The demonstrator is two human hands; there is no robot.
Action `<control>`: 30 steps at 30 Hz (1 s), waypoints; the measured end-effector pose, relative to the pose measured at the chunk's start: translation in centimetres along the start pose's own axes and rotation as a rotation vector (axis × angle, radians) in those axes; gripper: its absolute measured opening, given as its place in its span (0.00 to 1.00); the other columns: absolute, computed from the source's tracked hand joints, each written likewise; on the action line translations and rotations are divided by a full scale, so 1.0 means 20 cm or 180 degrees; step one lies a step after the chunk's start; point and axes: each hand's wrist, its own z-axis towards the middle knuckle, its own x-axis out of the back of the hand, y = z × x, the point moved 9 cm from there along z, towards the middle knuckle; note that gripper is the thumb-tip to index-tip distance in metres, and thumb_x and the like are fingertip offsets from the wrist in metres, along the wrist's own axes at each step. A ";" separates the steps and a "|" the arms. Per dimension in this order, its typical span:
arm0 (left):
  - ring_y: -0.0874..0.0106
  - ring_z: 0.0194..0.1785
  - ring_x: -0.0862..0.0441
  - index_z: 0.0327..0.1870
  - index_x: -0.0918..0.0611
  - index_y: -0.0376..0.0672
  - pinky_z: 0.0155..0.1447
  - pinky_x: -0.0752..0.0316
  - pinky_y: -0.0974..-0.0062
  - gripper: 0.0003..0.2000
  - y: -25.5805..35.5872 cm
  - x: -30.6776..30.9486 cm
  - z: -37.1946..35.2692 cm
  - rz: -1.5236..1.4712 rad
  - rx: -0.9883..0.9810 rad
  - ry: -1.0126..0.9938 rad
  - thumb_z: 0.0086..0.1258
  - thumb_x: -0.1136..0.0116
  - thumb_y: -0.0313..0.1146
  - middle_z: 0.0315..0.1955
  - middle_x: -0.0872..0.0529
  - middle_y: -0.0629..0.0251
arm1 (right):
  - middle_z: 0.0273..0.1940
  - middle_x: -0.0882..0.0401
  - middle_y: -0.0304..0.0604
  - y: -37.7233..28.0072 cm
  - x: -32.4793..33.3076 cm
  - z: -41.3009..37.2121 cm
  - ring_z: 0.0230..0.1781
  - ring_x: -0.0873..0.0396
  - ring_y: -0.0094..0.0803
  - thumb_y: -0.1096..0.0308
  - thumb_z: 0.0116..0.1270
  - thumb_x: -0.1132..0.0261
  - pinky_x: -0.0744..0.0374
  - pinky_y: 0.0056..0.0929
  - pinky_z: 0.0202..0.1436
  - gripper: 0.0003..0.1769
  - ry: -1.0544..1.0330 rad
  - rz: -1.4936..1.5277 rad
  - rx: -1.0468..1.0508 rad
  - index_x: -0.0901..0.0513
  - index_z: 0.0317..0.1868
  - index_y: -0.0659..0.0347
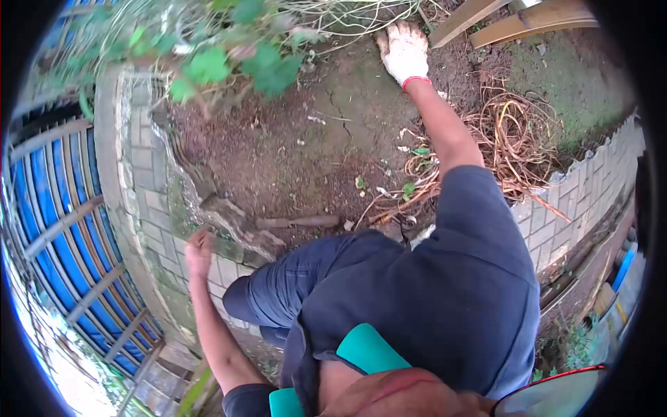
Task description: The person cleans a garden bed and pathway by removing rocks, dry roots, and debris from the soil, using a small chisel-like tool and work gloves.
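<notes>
My right hand [405, 54], in a whitish glove with a red cuff, reaches far forward. Its fingers lie slightly spread on the bare soil [326, 125], right at the edge of a tangle of pale stems [340, 17]. Low on the left, my left hand [199, 254] hangs bare over the brick paving beside my knee. Its fingers are curled and a little blurred, and I cannot tell what they hold, if anything. Green leaves [267, 68] on vines hang between the hands at the upper left, smeared by motion.
A heap of brown dried vines [511, 132] lies right of my arm. Wooden boards [531, 24] stand at the upper right. Rough edging [240, 226] borders the soil, with brick paving [149, 198] beyond it. A slatted fence with blue sheeting [62, 229] runs along the left.
</notes>
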 end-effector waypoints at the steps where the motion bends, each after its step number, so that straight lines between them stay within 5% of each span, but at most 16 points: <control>1: 0.64 0.45 0.14 0.52 0.15 0.39 0.52 0.20 0.70 0.12 0.00 0.14 -0.07 0.0930 -0.0137 0.0223 0.68 0.38 0.28 0.43 0.11 0.54 | 0.60 0.26 0.50 0.00 0.01 -0.02 0.62 0.29 0.51 0.48 0.69 0.41 0.33 0.52 0.67 0.25 0.0030 -0.0036 -0.0027 0.22 0.57 0.57; 2: 0.65 0.44 0.14 0.52 0.15 0.39 0.52 0.21 0.70 0.13 -0.03 0.28 -0.15 0.1853 -0.0255 0.0461 0.68 0.38 0.29 0.43 0.11 0.55 | 0.60 0.26 0.50 -0.01 0.01 -0.04 0.62 0.29 0.51 0.48 0.69 0.41 0.34 0.53 0.67 0.25 0.0072 -0.0067 -0.0044 0.22 0.57 0.57; 6: 0.64 0.46 0.15 0.56 0.17 0.36 0.54 0.22 0.68 0.15 -0.66 0.81 -0.49 0.1282 0.0178 0.1310 0.72 0.41 0.32 0.47 0.12 0.52 | 0.63 0.29 0.58 -0.17 0.02 -0.23 0.64 0.31 0.56 0.50 0.67 0.39 0.39 0.61 0.71 0.32 -0.0124 -0.0099 -0.0060 0.29 0.66 0.58; 9: 0.60 0.49 0.14 0.53 0.16 0.32 0.57 0.24 0.67 0.16 -1.11 0.90 -0.89 0.0990 0.0768 0.1877 0.72 0.44 0.34 0.46 0.12 0.48 | 0.67 0.35 0.60 -0.27 0.06 -0.37 0.68 0.36 0.60 0.50 0.66 0.40 0.43 0.66 0.72 0.35 -0.0485 -0.0291 0.0079 0.33 0.69 0.59; 14: 0.56 0.37 0.15 0.36 0.16 0.31 0.46 0.22 0.56 0.21 -1.81 0.31 -1.43 0.1801 0.1737 0.0228 0.71 0.45 0.45 0.30 0.15 0.43 | 0.68 0.35 0.60 -0.29 0.03 -0.41 0.67 0.35 0.60 0.48 0.69 0.44 0.41 0.67 0.70 0.33 -0.0813 -0.0412 -0.0070 0.32 0.70 0.57; 15: 0.61 0.40 0.17 0.43 0.17 0.34 0.45 0.21 0.57 0.21 -2.02 0.13 -1.56 0.1110 0.2225 -0.0123 0.71 0.45 0.48 0.35 0.14 0.47 | 0.68 0.34 0.59 -0.30 0.05 -0.43 0.67 0.34 0.59 0.49 0.69 0.44 0.38 0.65 0.69 0.33 -0.0981 -0.0383 0.0117 0.32 0.69 0.58; 17: 0.67 0.47 0.17 0.60 0.24 0.46 0.46 0.19 0.64 0.21 -1.92 -0.17 -1.93 -0.0522 0.3739 -0.0401 0.74 0.47 0.49 0.52 0.17 0.60 | 0.67 0.33 0.58 -0.30 0.09 -0.50 0.66 0.33 0.59 0.49 0.69 0.43 0.33 0.61 0.67 0.32 -0.1324 -0.0324 0.0473 0.31 0.68 0.58; 18: 0.68 0.43 0.18 0.61 0.24 0.48 0.44 0.19 0.66 0.20 -1.80 -0.28 -2.04 -0.1057 0.4056 -0.0142 0.75 0.48 0.48 0.48 0.17 0.61 | 0.68 0.33 0.57 -0.30 0.13 -0.59 0.67 0.33 0.57 0.50 0.69 0.43 0.28 0.55 0.64 0.32 -0.1744 -0.0223 0.0784 0.31 0.67 0.60; 19: 0.68 0.43 0.18 0.61 0.24 0.48 0.44 0.19 0.66 0.20 -1.71 -0.38 -2.09 -0.1375 0.4113 -0.0158 0.75 0.48 0.48 0.48 0.16 0.61 | 0.59 0.25 0.58 -0.29 0.23 -0.66 0.59 0.25 0.58 0.52 0.68 0.43 0.24 0.53 0.60 0.27 -0.1250 -0.0066 0.1383 0.24 0.60 0.63; 21: 0.68 0.43 0.18 0.61 0.23 0.47 0.44 0.19 0.66 0.20 -1.61 -0.57 -2.20 -0.1836 0.4145 -0.0415 0.75 0.48 0.47 0.47 0.16 0.61 | 0.49 0.19 0.60 -0.23 0.38 -0.62 0.47 0.19 0.59 0.55 0.68 0.44 0.22 0.53 0.57 0.22 -0.3097 -0.0100 0.0702 0.18 0.50 0.67; 23: 0.68 0.42 0.18 0.61 0.23 0.46 0.45 0.19 0.66 0.20 -1.51 -0.65 -2.26 -0.2037 0.4177 -0.0576 0.75 0.48 0.47 0.47 0.16 0.61 | 0.44 0.17 0.61 0.15 0.38 -0.39 0.38 0.17 0.61 0.58 0.68 0.45 0.20 0.52 0.54 0.20 -0.1709 -0.0645 0.0065 0.16 0.42 0.68; 25: 0.68 0.42 0.18 0.60 0.23 0.46 0.45 0.19 0.66 0.20 -1.44 -0.67 -2.25 -0.2071 0.4181 -0.0682 0.75 0.48 0.47 0.46 0.15 0.61 | 0.49 0.18 0.64 0.45 0.41 -0.18 0.47 0.18 0.59 0.60 0.67 0.44 0.21 0.48 0.58 0.19 -0.0901 -0.0578 -0.0531 0.18 0.43 0.69; 27: 0.68 0.42 0.17 0.60 0.22 0.45 0.45 0.19 0.66 0.20 -1.37 -0.66 -2.22 -0.2024 0.4184 -0.0745 0.74 0.48 0.46 0.46 0.15 0.61 | 0.51 0.18 0.61 0.68 0.18 -0.01 0.55 0.22 0.56 0.62 0.66 0.44 0.25 0.44 0.63 0.18 -0.0146 -0.0857 0.0556 0.18 0.46 0.68; 29: 0.68 0.42 0.17 0.60 0.22 0.44 0.46 0.19 0.66 0.20 -1.35 -0.63 -2.20 -0.1903 0.4177 -0.0779 0.74 0.48 0.46 0.46 0.15 0.61 | 0.55 0.19 0.57 0.93 -0.11 0.11 0.63 0.27 0.52 0.63 0.66 0.43 0.30 0.43 0.70 0.18 -0.1267 0.0065 -0.0429 0.18 0.51 0.64; 30: 0.68 0.42 0.17 0.59 0.21 0.44 0.46 0.19 0.66 0.20 -1.34 -0.61 -2.19 -0.1839 0.4177 -0.0773 0.74 0.48 0.46 0.45 0.15 0.61 | 0.61 0.22 0.54 0.87 -0.17 0.13 0.67 0.31 0.50 0.60 0.68 0.42 0.35 0.44 0.74 0.21 -0.1336 -0.1451 0.0780 0.21 0.58 0.60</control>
